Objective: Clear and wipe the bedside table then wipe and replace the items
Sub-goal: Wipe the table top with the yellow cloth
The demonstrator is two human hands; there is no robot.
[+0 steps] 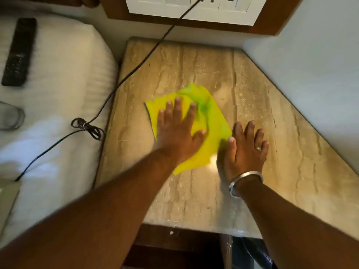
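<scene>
Head view shows the yellow cloth (204, 131) lying flat on the middle of the stone top of the table (281, 152), and this is the relation that matters for the coming stroke. The cloth is spread like a diamond, with its long axis running from the far left to the near right, so its near edge points toward the person.

The left hand (178, 129) is the nearer one to the cloth: it lies directly on the left half of the cloth, palm down, fingers straight and spread, pressing it to the table. The right hand (244, 152) lies just beside the cloth on its right side, also flat with straight fingers, palm on the bare stone; only its thumb seems to touch the cloth edge. Neither hand grips anything.

Both forearms reach forward from the near edge, and the left one crosses inward toward the middle.

I judge that the wiping of the table is under way and that the left hand will lead it, while the items, such as the remote (19, 53) and the glass (10, 117), wait on the bed (58, 90).
</scene>
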